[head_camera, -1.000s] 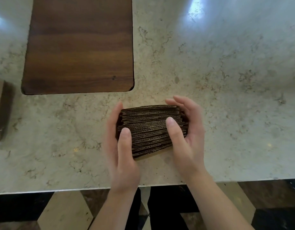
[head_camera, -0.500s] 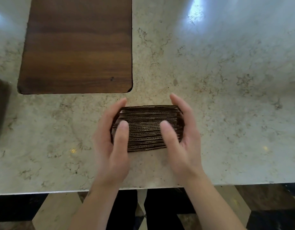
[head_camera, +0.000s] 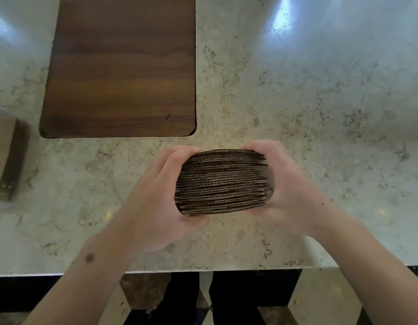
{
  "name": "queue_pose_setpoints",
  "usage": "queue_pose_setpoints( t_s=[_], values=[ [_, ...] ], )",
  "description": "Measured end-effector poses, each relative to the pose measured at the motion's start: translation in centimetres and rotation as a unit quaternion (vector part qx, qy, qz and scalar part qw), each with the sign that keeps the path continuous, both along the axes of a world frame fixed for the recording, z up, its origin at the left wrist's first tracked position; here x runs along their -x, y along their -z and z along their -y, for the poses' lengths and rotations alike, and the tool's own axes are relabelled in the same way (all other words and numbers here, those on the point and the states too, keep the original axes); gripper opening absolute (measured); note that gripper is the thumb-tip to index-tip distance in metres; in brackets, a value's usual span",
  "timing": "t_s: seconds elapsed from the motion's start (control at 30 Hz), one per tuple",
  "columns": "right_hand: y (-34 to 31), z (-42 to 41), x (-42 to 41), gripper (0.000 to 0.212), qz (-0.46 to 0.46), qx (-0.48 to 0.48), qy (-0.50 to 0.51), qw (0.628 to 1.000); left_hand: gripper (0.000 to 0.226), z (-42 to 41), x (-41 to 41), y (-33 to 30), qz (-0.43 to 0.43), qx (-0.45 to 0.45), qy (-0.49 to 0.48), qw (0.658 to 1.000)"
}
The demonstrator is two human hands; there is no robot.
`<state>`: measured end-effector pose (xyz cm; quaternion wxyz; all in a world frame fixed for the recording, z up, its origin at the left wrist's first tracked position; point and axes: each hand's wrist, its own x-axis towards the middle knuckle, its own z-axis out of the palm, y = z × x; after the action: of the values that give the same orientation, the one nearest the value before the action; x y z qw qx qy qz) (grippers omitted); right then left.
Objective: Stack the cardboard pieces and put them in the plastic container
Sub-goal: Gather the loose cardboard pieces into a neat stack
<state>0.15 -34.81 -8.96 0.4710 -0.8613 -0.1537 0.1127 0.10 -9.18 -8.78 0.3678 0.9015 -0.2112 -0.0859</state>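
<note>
- No writing or brand can be read anywhere.
- The cardboard stack [head_camera: 221, 182] is brown, many thin corrugated sheets with wavy fluted edges showing, fairly even.
- It sits near the front edge of the marble desk [head_camera: 320, 102], below a wooden board [head_camera: 123, 66].
- Left hand [head_camera: 156, 200] and right hand [head_camera: 287, 188] clasp its two sides.

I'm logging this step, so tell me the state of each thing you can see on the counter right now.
Cardboard stack: gathered, edges roughly even, pressed between both hands.
Left hand: closed on the stack's left side.
Right hand: closed on the stack's right side.
Wooden board: flat, bare.
Box: at the left edge, cut off by the frame; contents not visible.
</note>
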Motion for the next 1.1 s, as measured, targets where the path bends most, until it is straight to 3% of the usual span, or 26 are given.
queue_pose_setpoints(
  t_s=[0.07,0.17,0.23,0.3,0.4,0.6,0.77,0.9,1.03,1.1],
  values=[
    [0.2,0.6,0.2,0.087,-0.008,-0.004,-0.002,1.000,0.098,-0.3,0.0,-0.1,0.004,0.008,0.005,1.000],
    [0.6,1.6,0.6,0.119,-0.081,0.021,-0.031,0.996,0.124,-1.1,0.4,0.7,-0.047,-0.017,0.031,0.998],
    [0.9,1.6,1.0,0.126,-0.075,0.067,-0.044,0.994,0.128,-1.2,0.6,1.3,-0.037,-0.054,0.039,0.997],
    [1.2,0.9,1.1,0.119,-0.041,0.094,-0.028,0.994,0.121,-0.9,0.6,1.9,-0.012,-0.035,0.035,0.999],
    [1.4,-0.4,1.3,0.108,-0.030,0.062,0.015,0.998,0.109,0.1,0.8,2.5,-0.013,0.032,0.007,0.999],
    [1.5,-1.8,2.1,0.112,-0.036,-0.012,0.062,0.997,0.128,0.6,0.9,2.5,-0.071,0.098,-0.051,0.991],
    [1.9,-1.7,2.4,0.105,0.044,0.127,0.058,0.989,0.135,-1.3,0.5,2.7,-0.111,0.046,-0.018,0.993],
    [2.0,-2.0,2.3,0.099,0.059,0.151,0.056,0.985,0.117,-1.3,0.4,2.8,-0.011,-0.099,0.022,0.995],
    [1.8,-1.9,2.2,0.096,0.063,0.159,0.036,0.985,0.115,-0.7,0.6,2.6,0.002,-0.122,0.011,0.992],
    [1.3,-1.9,2.2,0.087,0.041,0.109,0.027,0.993,0.111,-0.4,0.6,2.1,-0.007,-0.109,0.008,0.994]
  ],
)
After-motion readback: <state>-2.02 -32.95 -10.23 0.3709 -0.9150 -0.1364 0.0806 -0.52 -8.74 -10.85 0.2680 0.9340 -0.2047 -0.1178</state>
